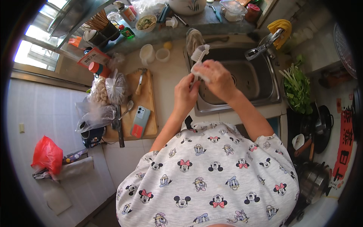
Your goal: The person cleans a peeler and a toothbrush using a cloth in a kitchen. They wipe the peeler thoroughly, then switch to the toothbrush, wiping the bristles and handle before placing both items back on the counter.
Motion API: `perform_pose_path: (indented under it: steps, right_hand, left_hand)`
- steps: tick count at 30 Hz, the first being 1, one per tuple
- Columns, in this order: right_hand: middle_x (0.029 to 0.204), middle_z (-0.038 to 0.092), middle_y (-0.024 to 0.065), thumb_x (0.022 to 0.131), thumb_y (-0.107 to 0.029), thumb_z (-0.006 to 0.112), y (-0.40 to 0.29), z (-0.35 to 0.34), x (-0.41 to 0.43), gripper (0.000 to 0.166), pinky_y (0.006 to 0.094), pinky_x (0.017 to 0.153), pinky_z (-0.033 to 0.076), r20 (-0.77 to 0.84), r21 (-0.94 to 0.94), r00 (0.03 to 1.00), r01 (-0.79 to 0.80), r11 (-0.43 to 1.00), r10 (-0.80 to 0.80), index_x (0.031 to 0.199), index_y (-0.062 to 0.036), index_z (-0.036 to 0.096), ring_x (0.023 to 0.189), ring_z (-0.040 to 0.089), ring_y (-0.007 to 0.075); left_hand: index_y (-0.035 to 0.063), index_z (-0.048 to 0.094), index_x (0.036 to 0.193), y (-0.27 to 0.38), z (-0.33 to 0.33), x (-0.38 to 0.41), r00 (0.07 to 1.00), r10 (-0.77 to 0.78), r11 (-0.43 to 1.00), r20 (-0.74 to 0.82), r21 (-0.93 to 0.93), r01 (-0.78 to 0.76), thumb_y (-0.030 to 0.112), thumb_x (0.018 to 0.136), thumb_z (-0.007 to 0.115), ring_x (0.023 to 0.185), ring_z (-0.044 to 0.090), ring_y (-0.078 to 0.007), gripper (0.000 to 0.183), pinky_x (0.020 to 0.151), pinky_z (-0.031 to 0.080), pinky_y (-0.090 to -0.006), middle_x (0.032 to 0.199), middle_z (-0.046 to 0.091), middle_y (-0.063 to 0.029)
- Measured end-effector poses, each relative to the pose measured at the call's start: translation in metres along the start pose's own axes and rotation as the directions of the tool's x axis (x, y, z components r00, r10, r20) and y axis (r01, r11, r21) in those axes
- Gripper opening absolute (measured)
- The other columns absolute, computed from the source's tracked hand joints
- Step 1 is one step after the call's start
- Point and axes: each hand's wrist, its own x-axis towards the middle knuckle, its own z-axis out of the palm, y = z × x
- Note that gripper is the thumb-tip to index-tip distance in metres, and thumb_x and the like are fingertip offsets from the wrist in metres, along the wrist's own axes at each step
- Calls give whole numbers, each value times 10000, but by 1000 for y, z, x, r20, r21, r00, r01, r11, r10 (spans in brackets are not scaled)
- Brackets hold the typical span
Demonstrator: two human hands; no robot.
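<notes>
A white-handled scrub brush is held upright over the left rim of a stainless steel sink, bristles at the top. My left hand is closed around the lower end of its handle. Against the middle of the handle, my right hand presses a whitish, blurred thing that looks like a cloth or foam; its exact kind cannot be told. Behind the brush, a grey-brown cloth lies at the sink's back left corner. The metal faucet reaches over the sink's right side, with a yellow cloth draped on it.
Left of the sink are a white cup, a small clear bowl and a wooden board bearing a phone and a peeler. A cleaver-like knife's black handle overhangs the counter edge. Leafy greens stand right of the sink.
</notes>
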Motion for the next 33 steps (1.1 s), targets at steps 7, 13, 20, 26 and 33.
perform_pose_path:
  steps: [7,13,20,26,33]
  right_hand:
    - [971,585,85,636,75,623,2,-1,2,479,390,785,502,2,-17,998,-63,998,63,1071,-121,668,905,588,309]
    - [904,590,63,756,4,597,18,-9,15,324,401,703,508,-142,-130,982,-141,981,122,1036,-143,664,813,593,295]
    - [945,587,87,721,-5,636,21,-13,17,377,401,746,501,-250,-34,948,-210,977,195,1082,-113,656,862,591,309]
    - [978,573,89,714,9,602,1,-2,2,394,388,736,485,-42,-31,997,-60,998,59,1083,-123,637,880,558,313]
    - [954,576,65,756,-34,593,12,2,0,328,388,737,500,-99,-109,992,-94,990,84,1061,-136,655,849,566,287]
  left_hand:
    - [-27,620,1122,3,5,3,998,41,999,-38,1,-41,36,831,664,622,575,-151,301,581,467,-281,870,653,-125]
    - [-28,626,1141,3,6,2,999,14,999,-40,-37,-16,33,827,676,611,558,-106,324,565,454,-258,886,665,-111]
    - [-21,622,1153,6,4,6,991,126,992,-55,23,-125,29,829,673,613,560,-102,332,561,452,-250,889,667,-103]
    - [-20,621,1160,-3,10,4,1000,-4,997,1,-71,4,42,837,676,600,548,-77,334,545,451,-243,860,664,-81]
    - [-33,620,1144,-4,12,3,999,36,999,-22,-10,-36,44,847,665,570,555,-76,310,525,454,-241,830,663,-68]
